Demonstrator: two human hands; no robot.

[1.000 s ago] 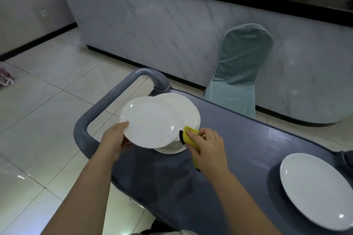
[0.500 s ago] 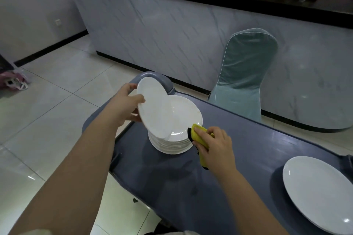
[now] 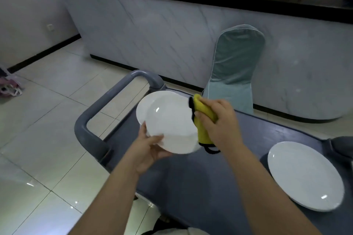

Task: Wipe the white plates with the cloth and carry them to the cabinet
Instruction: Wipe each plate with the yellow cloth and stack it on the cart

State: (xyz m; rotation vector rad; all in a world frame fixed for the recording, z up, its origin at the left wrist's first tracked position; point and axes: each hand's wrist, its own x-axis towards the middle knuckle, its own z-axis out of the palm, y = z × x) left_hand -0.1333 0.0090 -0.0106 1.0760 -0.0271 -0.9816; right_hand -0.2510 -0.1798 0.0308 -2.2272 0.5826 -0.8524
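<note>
Over left end of cart point(image 3: 191, 187): plate point(image 3: 170, 120) held tilted above stack point(image 3: 141, 108); left hand point(image 3: 147, 150) pinching near rim, thumb on top; right hand point(image 3: 217, 124) curled round cloth point(image 3: 204, 133) at far rim. Wiping step, probably. Next: sweep cloth across face, grip steady.

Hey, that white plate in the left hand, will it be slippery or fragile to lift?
Probably slippery: the plate shows a glossy glint, and the left hand grips only its near rim. Likely stiff and breakable, as it looks like glazed ceramic. Seemingly light for its size, since one hand holds it up.
</note>
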